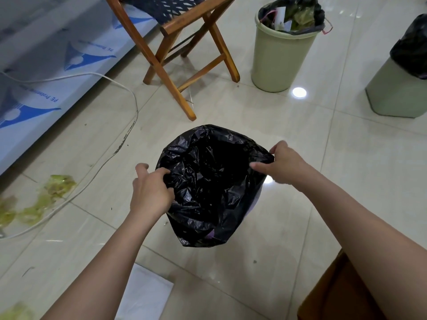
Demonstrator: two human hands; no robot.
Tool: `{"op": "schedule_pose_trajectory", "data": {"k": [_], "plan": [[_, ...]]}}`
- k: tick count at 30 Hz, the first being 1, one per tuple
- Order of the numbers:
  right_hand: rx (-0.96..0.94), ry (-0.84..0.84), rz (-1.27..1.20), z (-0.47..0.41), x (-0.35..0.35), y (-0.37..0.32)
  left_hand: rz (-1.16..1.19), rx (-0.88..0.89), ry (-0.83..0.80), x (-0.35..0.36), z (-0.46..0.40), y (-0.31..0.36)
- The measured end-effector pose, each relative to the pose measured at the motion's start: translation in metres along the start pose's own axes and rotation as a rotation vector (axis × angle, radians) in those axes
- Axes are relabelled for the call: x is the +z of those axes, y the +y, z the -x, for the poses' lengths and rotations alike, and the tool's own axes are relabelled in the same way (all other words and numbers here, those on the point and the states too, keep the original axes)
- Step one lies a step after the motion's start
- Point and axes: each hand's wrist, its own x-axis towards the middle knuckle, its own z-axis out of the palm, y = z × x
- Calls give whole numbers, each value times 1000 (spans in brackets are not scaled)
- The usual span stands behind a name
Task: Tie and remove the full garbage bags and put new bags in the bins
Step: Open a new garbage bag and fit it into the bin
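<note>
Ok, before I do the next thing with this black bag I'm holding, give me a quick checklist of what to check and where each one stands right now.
1. Left hand grips the rim of the black bag: ok.
2. Right hand pinches the opposite rim: ok.
3. Bag mouth spread wide open: ok.
4. Bag seated over a bin rim: cannot tell, plastic hides what is beneath it.
5. Floor around the bag free of rubbish: not ok, green scraps lie to the left, near a white cable.
6. Green bin behind emptied: not ok, its bag is full and untied.
</note>
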Motion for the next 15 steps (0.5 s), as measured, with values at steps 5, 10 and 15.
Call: {"op": "schedule_pose_trajectory", "data": {"k": [5, 10, 15], "plan": [[129, -262, -308, 7, -7, 6, -88, 58, 0, -1, 2, 5], [130, -183, -226, 3, -12, 15, -115, 64, -14, -1, 4, 5], [-59, 27, 5, 3, 8, 10, -73, 61, -32, 0, 4, 6]]}}
